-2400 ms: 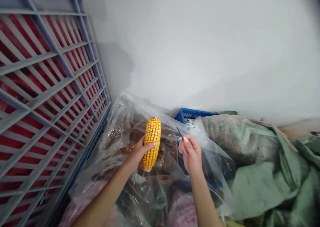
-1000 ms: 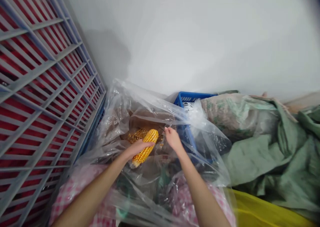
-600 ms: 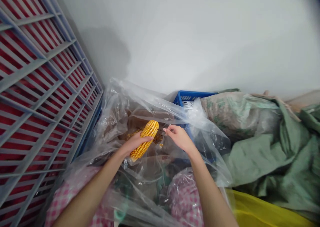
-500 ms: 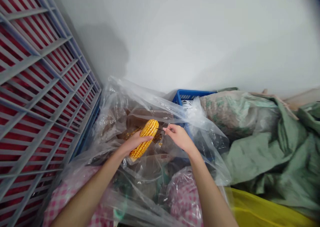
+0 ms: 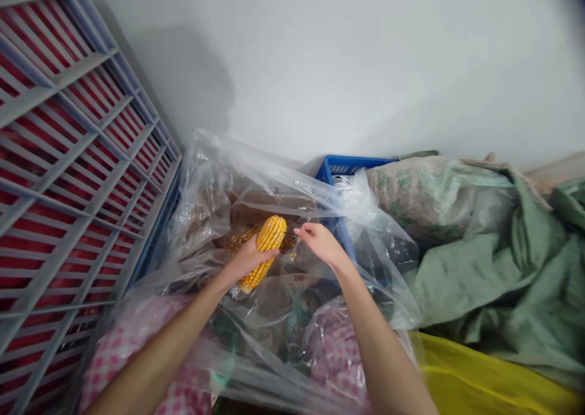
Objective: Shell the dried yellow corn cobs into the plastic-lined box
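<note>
Head camera is looking down as the left hand [image 5: 249, 261] is curling its fingers around a yellow corn cob [image 5: 270, 234], while the right hand [image 5: 321, 242] is pinching a thin dark pick [image 5: 295, 233] between its fingertips. Most kernels are remaining on the cob, with loose golden kernels [image 5: 241, 241] lying beneath.

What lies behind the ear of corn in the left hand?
Loose corn kernels lie on a brown surface around it; the ear and left hand cover what is directly beneath.

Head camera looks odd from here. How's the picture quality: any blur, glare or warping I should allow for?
In the head view, the corn cob looks sharp; glare streaks the clear plastic sheet; a soft shadow darkens the white wall; wide-angle warping bends the slatted panel.
</note>
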The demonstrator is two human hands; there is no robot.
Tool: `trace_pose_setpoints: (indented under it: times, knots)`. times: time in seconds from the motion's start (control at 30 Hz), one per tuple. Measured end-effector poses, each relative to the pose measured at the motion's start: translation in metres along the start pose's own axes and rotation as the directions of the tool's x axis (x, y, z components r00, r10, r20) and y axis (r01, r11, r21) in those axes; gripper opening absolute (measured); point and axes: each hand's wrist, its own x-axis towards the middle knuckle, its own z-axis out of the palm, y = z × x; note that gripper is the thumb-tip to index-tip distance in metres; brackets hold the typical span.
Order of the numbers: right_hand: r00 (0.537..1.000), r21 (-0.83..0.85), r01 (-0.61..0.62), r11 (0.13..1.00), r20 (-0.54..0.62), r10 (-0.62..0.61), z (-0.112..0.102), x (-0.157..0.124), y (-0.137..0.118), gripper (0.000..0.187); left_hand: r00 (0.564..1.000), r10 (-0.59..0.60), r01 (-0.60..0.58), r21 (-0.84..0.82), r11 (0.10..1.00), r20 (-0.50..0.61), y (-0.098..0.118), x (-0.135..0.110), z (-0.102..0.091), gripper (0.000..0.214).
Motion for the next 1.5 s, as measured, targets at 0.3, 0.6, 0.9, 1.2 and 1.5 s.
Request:
trace_pose_setpoints:
  times: [0.3,0.6,0.9,1.2,1.5]
  knots:
    - [1.000,-0.087,-0.030,0.996,-0.010,0.029,0.000,-0.014,-0.009,0.025,0.997,0.038,-0.048,0.148,0.988,0.067,-0.004,-0.004,0.003,0.061]
    - [0.988,-0.051,-0.109,0.993,-0.115,0.102,0.032,-0.004,-0.005,0.029,0.999,0.040,-0.037,0.189,0.981,-0.013,-0.013,0.005,0.000,0.044]
    - [0.940,0.074,-0.240,0.968,-0.229,0.251,0.079,-0.001,-0.018,0.034,0.997,-0.053,0.052,-0.034,0.998,-0.047,-0.014,0.007,0.009,0.038]
    - [0.988,0.116,-0.051,0.992,-0.142,0.068,-0.001,-0.002,0.004,0.035,0.995,-0.069,0.084,-0.267,0.960,0.066,0.013,0.001,-0.009,0.050]
    - [0.981,0.082,-0.073,0.994,-0.176,0.087,0.014,-0.001,-0.010,0.032,0.994,-0.085,0.100,-0.231,0.968,0.074,0.017,0.001,-0.004,0.051]
